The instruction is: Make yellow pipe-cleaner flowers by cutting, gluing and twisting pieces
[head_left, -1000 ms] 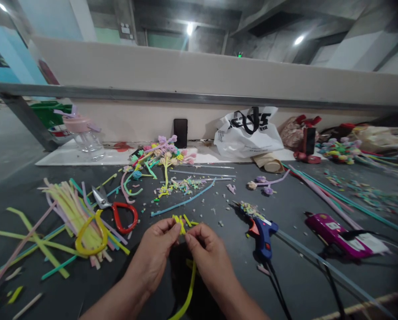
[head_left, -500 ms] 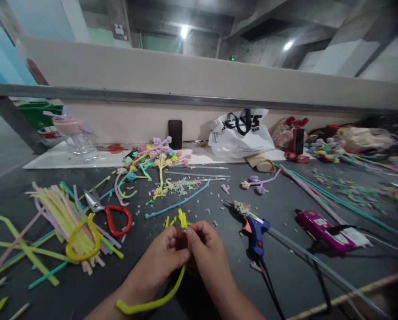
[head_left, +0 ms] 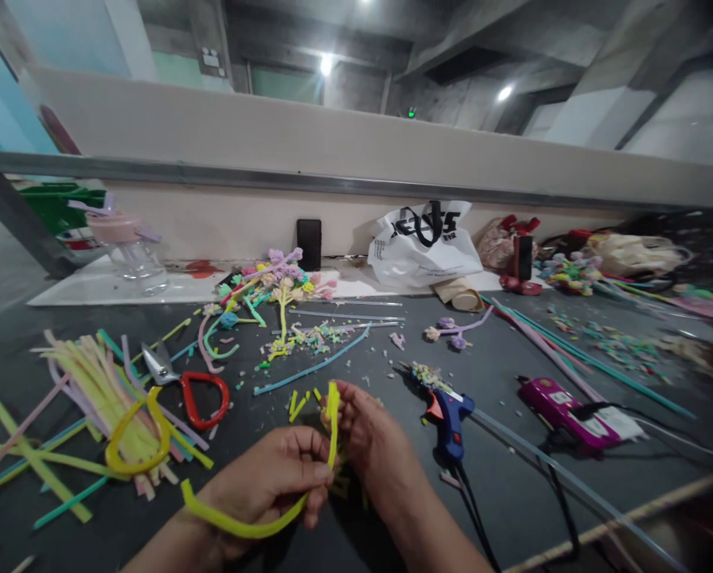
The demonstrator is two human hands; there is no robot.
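While curled, left hand seemingly pinches yellow strip.

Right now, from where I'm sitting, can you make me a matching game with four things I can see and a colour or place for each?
Things:
1. Glue gun
2. Scissors
3. Plastic bag
4. Long curved yellow strip

Colours and places:
A. White, with black handles
B. In your left hand
C. Blue, with an orange trigger
D. One red handle loop and one yellow

Right pairs: 1-C, 2-D, 3-A, 4-B
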